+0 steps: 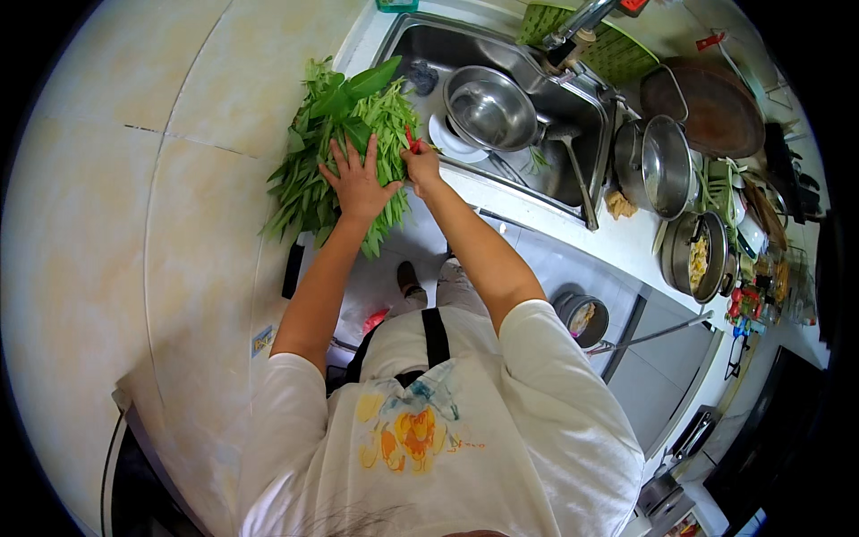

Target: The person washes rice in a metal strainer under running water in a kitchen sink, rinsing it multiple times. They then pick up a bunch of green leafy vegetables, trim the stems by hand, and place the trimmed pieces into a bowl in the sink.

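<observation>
A large bunch of leafy greens (315, 161), with long narrow leaves and a few broad ones on top, lies at the left end of the sink counter. Its leaves hang over the front edge. My left hand (359, 181) rests flat on the bunch with fingers spread. At the bunch's right side, my right hand (423, 168) pinches a small red item (412, 139), too small to identify for sure. That hand is close to the sink's front rim. Stems beneath the leaves are hidden.
The steel sink (570, 181) holds a metal bowl (490, 107), a white dish (451, 142), a slotted turner (574, 158) and a dark scouring pad (423, 78). A faucet (580, 30) rises behind. Pots (664, 164) crowd the right counter. A bucket (582, 319) stands on the floor.
</observation>
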A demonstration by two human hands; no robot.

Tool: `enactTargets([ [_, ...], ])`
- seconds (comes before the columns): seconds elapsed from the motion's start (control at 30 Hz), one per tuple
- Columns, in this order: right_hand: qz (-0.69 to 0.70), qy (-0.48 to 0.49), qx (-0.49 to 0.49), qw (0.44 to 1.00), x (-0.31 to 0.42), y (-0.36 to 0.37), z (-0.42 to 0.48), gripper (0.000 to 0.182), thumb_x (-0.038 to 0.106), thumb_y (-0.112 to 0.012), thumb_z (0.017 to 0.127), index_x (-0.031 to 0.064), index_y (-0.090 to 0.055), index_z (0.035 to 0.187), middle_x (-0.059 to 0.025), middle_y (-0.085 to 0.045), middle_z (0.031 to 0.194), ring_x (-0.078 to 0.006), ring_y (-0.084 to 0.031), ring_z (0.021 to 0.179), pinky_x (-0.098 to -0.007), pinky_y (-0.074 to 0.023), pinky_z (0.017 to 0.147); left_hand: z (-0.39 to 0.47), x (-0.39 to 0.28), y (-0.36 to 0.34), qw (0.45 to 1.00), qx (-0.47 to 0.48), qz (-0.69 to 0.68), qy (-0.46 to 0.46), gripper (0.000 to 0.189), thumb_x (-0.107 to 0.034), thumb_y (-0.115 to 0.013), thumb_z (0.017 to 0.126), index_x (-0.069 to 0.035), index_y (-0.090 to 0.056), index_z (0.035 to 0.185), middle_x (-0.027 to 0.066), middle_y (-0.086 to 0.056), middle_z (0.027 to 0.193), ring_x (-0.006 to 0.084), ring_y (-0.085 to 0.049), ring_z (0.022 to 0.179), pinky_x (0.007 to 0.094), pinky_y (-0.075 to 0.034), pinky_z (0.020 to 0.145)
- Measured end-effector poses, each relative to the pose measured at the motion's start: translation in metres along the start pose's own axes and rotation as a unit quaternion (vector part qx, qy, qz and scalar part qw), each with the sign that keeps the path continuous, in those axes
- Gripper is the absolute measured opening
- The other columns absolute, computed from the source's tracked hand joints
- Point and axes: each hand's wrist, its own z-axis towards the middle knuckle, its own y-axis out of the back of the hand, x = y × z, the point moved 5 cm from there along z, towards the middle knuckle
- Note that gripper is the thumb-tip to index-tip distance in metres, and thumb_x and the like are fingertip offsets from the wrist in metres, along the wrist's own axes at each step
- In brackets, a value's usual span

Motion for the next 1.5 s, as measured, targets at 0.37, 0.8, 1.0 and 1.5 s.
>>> enactTargets([
  [0.37,-0.351,0.039,-0.087,0.932,0.026,0.031,-0.023,0.035,0.036,-0.065,0.076,0.0044,-0.061,0.091,-0.0186,-0.064,0.087,-0.0358,-0.062,0.078,-0.0437,-0.0480,0.073,0.001,0.010,-0.024,0.999,0.012,0.046,-0.020,0.098,-0.041,-0.074,0.067,-0.033,-0.013,0.144,0.0140,-0.019,0.146,0.0392,-0.003,0.137,0.0677,-0.011,0.101],
  [0.8,0.083,-0.151,0.029,0.985,0.026,0.092,-0.043,0.014,0.023,-0.058,0.086,0.0139,-0.052,0.095,0.0009,-0.058,0.077,-0.0120,-0.056,0.068,-0.0311,-0.0494,0.062,-0.006,-0.007,-0.001,0.998,0.010,0.051,-0.031,0.097,-0.042,-0.074,0.068,-0.027,-0.015,0.144,0.0227,-0.021,0.143,0.0401,-0.006,0.136,0.0640,-0.007,0.103],
  [1.0,0.140,-0.156,-0.029,0.977,0.020,0.109,-0.040,0.010,0.019,-0.054,0.086,0.0151,-0.052,0.095,0.0006,-0.059,0.079,-0.0121,-0.057,0.071,-0.0321,-0.0514,0.066,-0.012,-0.013,0.003,0.997,-0.039,0.022,-0.056,0.093,-0.042,-0.073,0.069,-0.024,-0.020,0.143,0.0252,-0.021,0.142,0.0429,-0.007,0.135,0.0644,-0.008,0.102],
  [1.5,-0.065,0.090,-0.337,0.935,0.091,0.346,-0.078,0.015,0.019,-0.057,0.082,0.0039,-0.057,0.086,-0.0063,-0.058,0.070,-0.0140,-0.055,0.063,-0.0275,-0.0422,0.057,-0.011,-0.044,0.050,0.963,-0.200,-0.095,-0.154,0.043,-0.028,-0.065,0.076,-0.012,-0.057,0.114,0.0131,-0.048,0.118,0.0339,-0.039,0.119,0.0577,-0.021,0.102],
])
